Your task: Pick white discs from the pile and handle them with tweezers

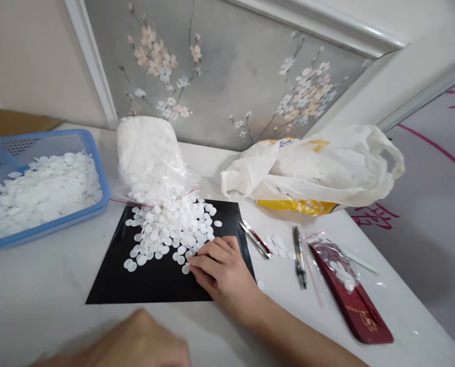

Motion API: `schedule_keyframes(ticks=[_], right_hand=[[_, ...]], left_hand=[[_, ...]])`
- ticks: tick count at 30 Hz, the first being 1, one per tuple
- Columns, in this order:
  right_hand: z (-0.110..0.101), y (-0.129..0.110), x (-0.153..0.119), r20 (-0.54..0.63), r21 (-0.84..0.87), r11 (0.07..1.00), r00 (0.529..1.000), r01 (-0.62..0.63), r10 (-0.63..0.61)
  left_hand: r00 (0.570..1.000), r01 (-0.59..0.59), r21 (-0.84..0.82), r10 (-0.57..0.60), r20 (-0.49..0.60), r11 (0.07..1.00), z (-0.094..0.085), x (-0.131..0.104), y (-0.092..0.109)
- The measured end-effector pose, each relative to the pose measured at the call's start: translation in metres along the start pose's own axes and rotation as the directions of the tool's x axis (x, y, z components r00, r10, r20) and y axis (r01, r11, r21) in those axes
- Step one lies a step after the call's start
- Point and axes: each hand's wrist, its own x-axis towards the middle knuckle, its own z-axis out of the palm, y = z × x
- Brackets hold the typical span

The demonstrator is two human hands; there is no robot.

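Observation:
A heap of thin, round, white discs spreads over a black sheet. At the heap's right edge my right hand has its fingers bent together, pinching at a small white disc. Its fingertips partly cover the neighbouring discs. Low in the view, in front of the sheet, is my left hand, curled and blurred by motion. Its fingers are hidden, so I cannot see whether it holds anything. A clear plastic bag full of the same discs lies behind the heap, its mouth toward the sheet.
A blue basket of discs stands at left. Behind on the right lies a white and yellow carrier bag. Thread snips, loose discs, a pen and a dark red packet under a small clear bag lie at right.

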Motion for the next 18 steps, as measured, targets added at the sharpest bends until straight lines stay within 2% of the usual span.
schedule_keyframes(ticks=[1,2,3,5,7,9,13,15,18], right_hand=[[-0.001,0.0,0.0,-0.002,0.005,1.0,1.0,0.008,-0.008],[-0.002,0.0,0.0,-0.006,0.014,1.0,1.0,0.014,-0.014],[-0.004,0.0,0.0,-0.016,0.025,1.0,1.0,0.016,-0.016],[-0.006,0.0,0.001,-0.055,0.061,0.998,0.998,0.013,-0.01],[-0.008,0.0,0.002,-0.114,0.105,0.994,0.993,0.013,0.0],[-0.01,-0.001,0.002,-0.17,0.135,0.991,0.985,0.006,0.017],[-0.011,-0.002,0.0,-0.236,0.213,0.964,0.949,-0.158,0.208],[-0.011,-0.001,-0.001,-0.241,0.244,0.946,0.931,-0.215,0.274],[-0.009,0.002,-0.001,-0.24,0.215,0.959,0.942,-0.183,0.233]], left_hand=[[0.995,0.087,-0.01,-0.087,-0.048,0.996,-0.006,0.006,-0.002],[0.958,0.247,-0.08,-0.255,-0.127,0.966,-0.012,0.014,-0.004],[0.903,0.361,-0.192,-0.393,-0.172,0.913,-0.018,0.021,-0.006],[0.848,0.408,-0.415,-0.506,-0.157,0.813,-0.027,0.037,-0.01],[0.853,0.368,-0.58,-0.512,-0.099,0.726,-0.032,0.05,-0.011],[0.87,0.331,-0.672,-0.49,-0.055,0.663,-0.033,0.06,-0.01],[0.854,0.304,-0.761,-0.518,-0.05,0.573,-0.028,0.07,-0.01],[0.843,0.284,-0.777,-0.532,-0.076,0.561,-0.025,0.071,-0.011],[0.844,0.257,-0.774,-0.524,-0.112,0.579,-0.024,0.07,-0.015]])
